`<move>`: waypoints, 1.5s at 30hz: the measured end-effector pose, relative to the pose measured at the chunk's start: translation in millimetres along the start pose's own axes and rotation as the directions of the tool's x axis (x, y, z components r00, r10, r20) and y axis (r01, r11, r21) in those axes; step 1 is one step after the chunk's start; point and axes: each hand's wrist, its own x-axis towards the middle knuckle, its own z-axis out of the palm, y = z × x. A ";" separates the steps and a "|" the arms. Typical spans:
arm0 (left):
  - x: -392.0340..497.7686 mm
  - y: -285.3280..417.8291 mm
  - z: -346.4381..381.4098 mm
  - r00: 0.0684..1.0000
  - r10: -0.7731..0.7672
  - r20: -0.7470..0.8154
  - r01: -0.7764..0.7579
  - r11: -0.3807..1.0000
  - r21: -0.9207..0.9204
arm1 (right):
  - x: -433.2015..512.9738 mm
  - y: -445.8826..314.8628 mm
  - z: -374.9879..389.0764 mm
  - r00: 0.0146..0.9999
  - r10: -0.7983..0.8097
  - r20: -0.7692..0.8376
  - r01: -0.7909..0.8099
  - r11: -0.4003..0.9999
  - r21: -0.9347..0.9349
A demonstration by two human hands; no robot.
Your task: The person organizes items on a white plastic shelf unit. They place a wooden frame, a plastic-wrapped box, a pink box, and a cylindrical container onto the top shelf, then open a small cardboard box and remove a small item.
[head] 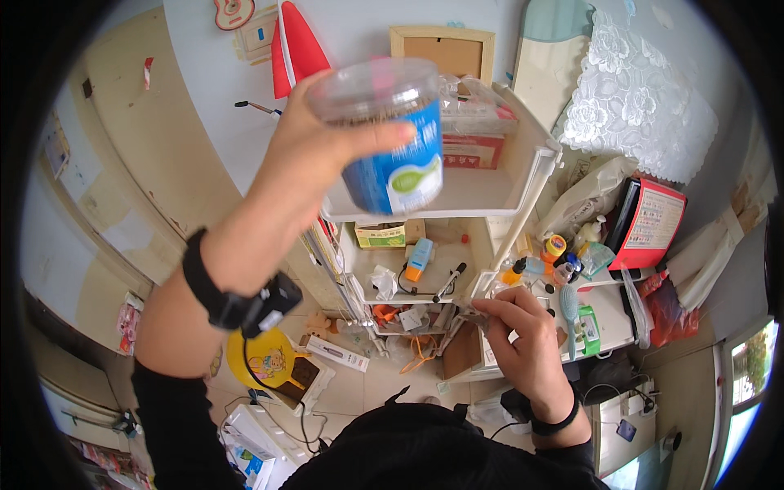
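Observation:
My left hand [331,131] grips a round clear plastic jar [392,177] with a blue label that bears writing and a green spoon picture. A transparent lid tops it, and dark contents show just below. The jar is raised in front of the upper tray of a white shelf rack [478,193] and looks slightly blurred. Lower down on the right, my right hand [520,334] pinches a small greyish item [474,316] between thumb and fingers. What that item is cannot be made out. This hand is between the rack and the white desk.
Boxes [474,150] stand on the rack's top tray. Below lie a blue-orange tube [419,260], a marker [450,283] and a crumpled tissue [384,282]. The desk [612,312] carries bottles and a hairbrush [569,321]. A yellow lid-like object [260,358] covers part of a bin.

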 end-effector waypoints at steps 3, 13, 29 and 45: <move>26.8 9.6 -7.5 0.999 -0.041 -0.016 0.043 0.986 0.164 | -5.1 2.4 -4.2 0.999 0.031 -0.011 -0.030 0.998 0.058; 66.0 -18.1 -29.4 0.942 -0.235 -0.239 0.335 0.704 0.627 | -18.2 25.6 -9.9 0.997 0.082 0.002 -0.081 0.985 0.149; 91.4 -59.4 -58.0 0.901 -0.418 -0.113 0.369 0.603 0.708 | -19.8 33.9 -15.5 0.988 0.156 0.018 -0.156 0.968 0.198; 100.9 -57.2 -51.1 0.869 -0.437 -0.232 0.381 0.291 0.878 | -19.5 39.4 -6.2 0.987 0.159 0.040 -0.163 0.967 0.194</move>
